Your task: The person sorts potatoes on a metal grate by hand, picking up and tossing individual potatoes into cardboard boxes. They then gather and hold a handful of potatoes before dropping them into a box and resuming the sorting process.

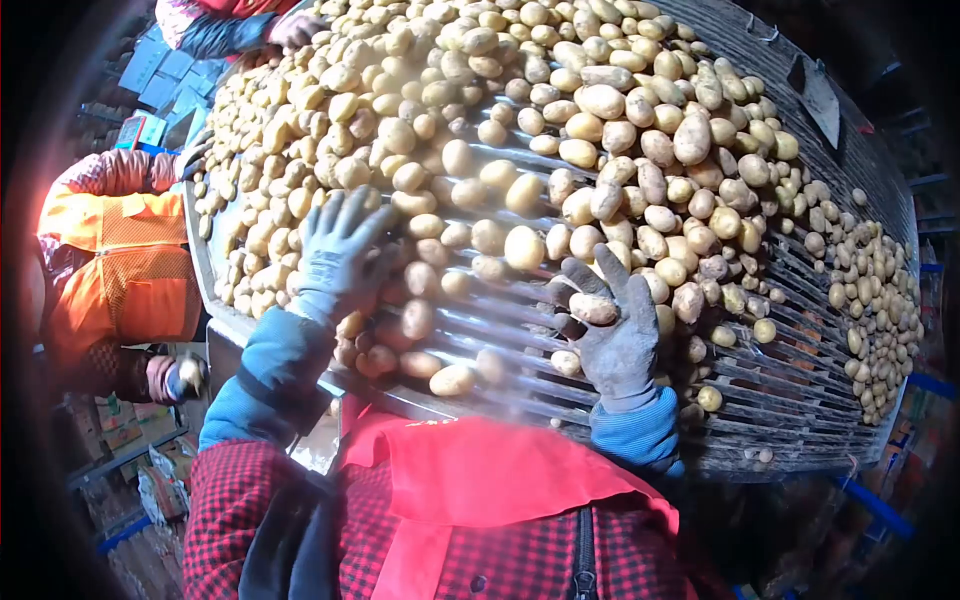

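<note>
My left hand (338,255), in a grey work glove, rests on the heap of potatoes (290,130) with its fingers spread. Around its fingertips lie loose potatoes on the slatted metal rack (490,335). My right hand (618,345), gloved in darker grey, is over the slats beside another pile of potatoes (690,215). A small potato (593,308) is held in its curled fingers, showing on the palm side. Another potato (565,362) sits just below that hand's thumb.
A person in an orange vest (125,225) stands at the left edge of the rack. Another person's hand (297,30) touches the potatoes at the upper left. A flat metal piece (820,100) sticks up at the upper right. More potatoes (875,310) lie at the far right.
</note>
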Demonstrator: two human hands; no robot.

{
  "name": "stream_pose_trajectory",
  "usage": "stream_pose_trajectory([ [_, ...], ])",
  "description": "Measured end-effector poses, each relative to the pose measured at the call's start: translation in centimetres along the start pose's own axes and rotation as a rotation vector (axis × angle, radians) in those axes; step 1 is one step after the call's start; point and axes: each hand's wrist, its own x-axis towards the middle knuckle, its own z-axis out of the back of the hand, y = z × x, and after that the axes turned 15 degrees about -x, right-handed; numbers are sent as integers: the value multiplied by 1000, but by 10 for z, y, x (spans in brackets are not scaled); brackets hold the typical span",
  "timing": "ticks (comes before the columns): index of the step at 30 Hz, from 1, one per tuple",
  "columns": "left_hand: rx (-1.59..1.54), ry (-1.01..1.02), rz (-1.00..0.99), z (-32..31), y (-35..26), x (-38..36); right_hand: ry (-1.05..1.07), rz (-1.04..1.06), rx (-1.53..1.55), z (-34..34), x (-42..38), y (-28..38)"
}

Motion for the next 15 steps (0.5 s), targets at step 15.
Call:
stream_pose_trajectory([
  [15, 97, 453, -236, -44, -61, 72, 203, -60, -128, 0, 1, -6],
])
